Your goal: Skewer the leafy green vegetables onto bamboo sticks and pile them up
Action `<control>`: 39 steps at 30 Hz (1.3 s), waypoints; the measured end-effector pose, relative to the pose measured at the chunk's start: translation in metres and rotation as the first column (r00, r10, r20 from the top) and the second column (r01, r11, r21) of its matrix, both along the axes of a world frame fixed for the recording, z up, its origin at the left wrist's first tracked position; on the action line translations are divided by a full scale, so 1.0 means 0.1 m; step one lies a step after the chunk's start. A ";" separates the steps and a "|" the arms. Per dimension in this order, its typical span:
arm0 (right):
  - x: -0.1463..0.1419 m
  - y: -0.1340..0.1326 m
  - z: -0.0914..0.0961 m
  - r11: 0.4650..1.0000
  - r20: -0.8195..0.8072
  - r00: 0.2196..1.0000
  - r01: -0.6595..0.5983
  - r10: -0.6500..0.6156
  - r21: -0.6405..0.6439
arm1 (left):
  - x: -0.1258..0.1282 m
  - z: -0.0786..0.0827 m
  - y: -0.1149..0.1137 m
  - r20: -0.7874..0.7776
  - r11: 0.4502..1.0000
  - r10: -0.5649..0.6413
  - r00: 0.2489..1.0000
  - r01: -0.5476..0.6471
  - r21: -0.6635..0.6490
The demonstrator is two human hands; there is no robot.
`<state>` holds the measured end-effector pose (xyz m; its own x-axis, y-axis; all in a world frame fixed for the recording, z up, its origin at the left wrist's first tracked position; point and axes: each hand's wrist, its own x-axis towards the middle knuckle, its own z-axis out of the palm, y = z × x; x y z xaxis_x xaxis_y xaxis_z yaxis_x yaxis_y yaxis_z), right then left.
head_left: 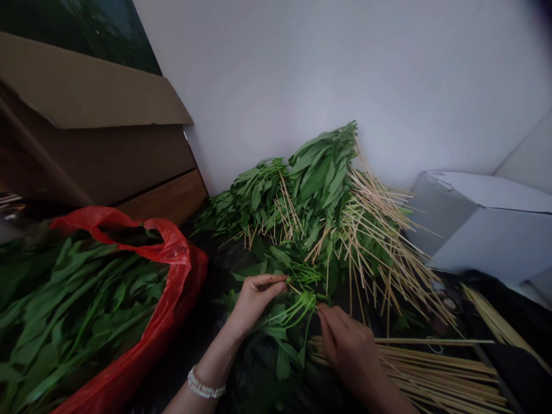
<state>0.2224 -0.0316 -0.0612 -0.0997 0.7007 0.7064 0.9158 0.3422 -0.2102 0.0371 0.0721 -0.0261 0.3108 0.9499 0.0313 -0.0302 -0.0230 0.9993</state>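
Note:
My left hand (pixel 254 299) pinches a small bunch of green leafy stems (pixel 297 305) at their cut ends, fingers closed round them. A pearl bracelet (pixel 204 388) circles that wrist. My right hand (pixel 349 345) is closed close to the same stems, thumb and fingers pressed on what looks like a thin bamboo skewer pointing into the bunch. Just behind both hands rises a pile of greens threaded on skewers (pixel 336 213), their bare sticks fanning out to the right.
A red plastic bag (pixel 172 299) full of loose green leaves lies at the left. Loose bamboo skewers (pixel 435 374) lie at the lower right. A cardboard box (pixel 99 138) stands back left, a white box (pixel 483 224) at right, a white wall behind.

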 end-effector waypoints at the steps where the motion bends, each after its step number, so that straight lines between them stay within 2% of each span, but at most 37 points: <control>1: 0.00 0.00 0.00 1.000 0.008 1.000 0.002 -0.002 -0.002 | 0.00 0.00 0.00 -0.016 1.000 -0.004 1.000 0.004 0.008; 7: 0.00 0.00 -0.03 1.000 0.026 1.000 -0.003 0.003 -0.018 | 0.02 0.02 -0.01 -0.100 0.994 -0.008 0.995 0.019 0.105; 13: -0.02 -0.01 -0.01 1.000 -0.007 1.000 -0.029 0.029 -0.007 | -0.02 0.03 0.02 0.010 1.000 -0.026 1.000 0.026 0.011; 27: -0.01 -0.03 -0.11 0.997 -0.016 0.997 -0.075 0.074 -0.026 | 0.00 -0.05 0.00 0.107 0.980 -0.070 0.992 0.089 -0.181; 34: -0.02 -0.03 -0.12 0.996 0.008 0.997 -0.077 0.077 -0.038 | 0.05 -0.09 -0.01 0.094 0.976 -0.175 0.980 0.185 -0.116; 37: -0.02 -0.04 -0.09 0.996 0.028 0.996 -0.089 0.089 -0.013 | -0.07 -0.02 0.04 0.074 0.958 -0.258 0.963 0.265 -0.109; 39: -0.03 -0.05 -0.04 0.991 0.051 0.990 -0.132 0.131 0.015 | -0.19 0.05 0.10 0.091 0.964 -0.236 0.967 0.245 -0.099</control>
